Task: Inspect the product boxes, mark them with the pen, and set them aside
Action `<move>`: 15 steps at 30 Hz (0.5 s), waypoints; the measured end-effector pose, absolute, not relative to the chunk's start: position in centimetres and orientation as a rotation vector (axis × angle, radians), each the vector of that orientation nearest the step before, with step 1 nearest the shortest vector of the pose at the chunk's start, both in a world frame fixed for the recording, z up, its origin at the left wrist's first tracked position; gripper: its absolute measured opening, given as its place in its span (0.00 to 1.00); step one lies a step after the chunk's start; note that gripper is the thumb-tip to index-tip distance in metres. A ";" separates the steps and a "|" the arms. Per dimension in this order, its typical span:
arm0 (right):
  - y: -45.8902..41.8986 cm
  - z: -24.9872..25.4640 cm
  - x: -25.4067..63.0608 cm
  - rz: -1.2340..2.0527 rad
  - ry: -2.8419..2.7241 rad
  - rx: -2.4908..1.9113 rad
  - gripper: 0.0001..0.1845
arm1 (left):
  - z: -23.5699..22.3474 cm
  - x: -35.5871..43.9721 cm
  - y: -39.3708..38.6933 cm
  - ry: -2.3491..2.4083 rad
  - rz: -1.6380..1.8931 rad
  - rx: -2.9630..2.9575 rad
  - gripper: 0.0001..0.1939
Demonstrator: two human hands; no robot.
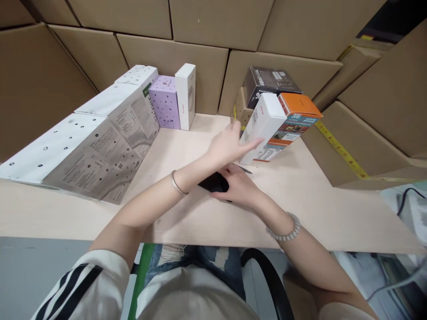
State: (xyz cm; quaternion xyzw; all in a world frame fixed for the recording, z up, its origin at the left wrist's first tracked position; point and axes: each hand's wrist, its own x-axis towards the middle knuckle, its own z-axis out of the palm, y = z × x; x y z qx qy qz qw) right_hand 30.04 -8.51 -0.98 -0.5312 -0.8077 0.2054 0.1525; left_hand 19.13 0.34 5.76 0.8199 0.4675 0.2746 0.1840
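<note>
Right hand [238, 186] has thumb and fingers closed on the right end of a flat black object [213, 182], mid-table, just near side of the left hand [225, 144]. Left hand is over the far side of that object, thumb spread apart from the fingers, near the upright white box [263, 124]; can't tell if it touches. Thin dark pen-like item [245, 170] lies on the table [333, 218] just beyond the right hand. Right group: that white box with an orange-topped printed box [298, 106] beside it, spotted kraft box [243, 109] and dark brown box [271, 82] behind. Far, left of center: purple spotted box [165, 104] beside a narrow white box [186, 95], both upright. Left: row of white spotted boxes [90, 133], gray printed sides toward the middle. Stacked cardboard boxes [143, 58] wall off the far side.
</note>
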 end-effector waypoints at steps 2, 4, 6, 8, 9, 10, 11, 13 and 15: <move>-8.5 -1.1 30.2 0.599 -2.285 -1.460 0.43 | 5.7 21.1 -0.4 1.282 0.737 2.319 0.43; -8.5 -1.3 30.4 0.616 -2.249 -1.395 0.45 | 5.5 22.5 -0.4 1.304 0.719 2.340 0.44; -8.5 -1.5 30.5 0.628 -2.242 -1.362 0.45 | 5.3 23.0 -0.1 1.326 0.708 2.361 0.39; -8.5 -1.4 30.5 0.615 -2.259 -1.370 0.45 | 5.1 22.8 0.0 1.344 0.701 2.360 0.31; -8.6 -1.2 30.4 0.602 -2.276 -1.394 0.45 | 5.0 22.4 0.0 1.359 0.705 2.341 0.27; -8.7 -1.0 30.3 0.588 -2.294 -1.434 0.45 | 4.8 21.8 0.0 1.377 0.720 2.307 0.24; -8.8 -0.7 30.2 0.575 -2.313 -1.485 0.43 | 4.7 21.0 0.0 1.393 0.756 2.260 0.22; -9.1 0.1 29.9 0.551 -2.353 -1.591 0.39 | 4.2 19.0 0.4 1.414 0.878 2.111 0.18; -9.4 0.8 29.8 0.527 -2.385 -1.665 0.36 | 3.7 16.6 1.0 1.335 1.098 1.965 0.17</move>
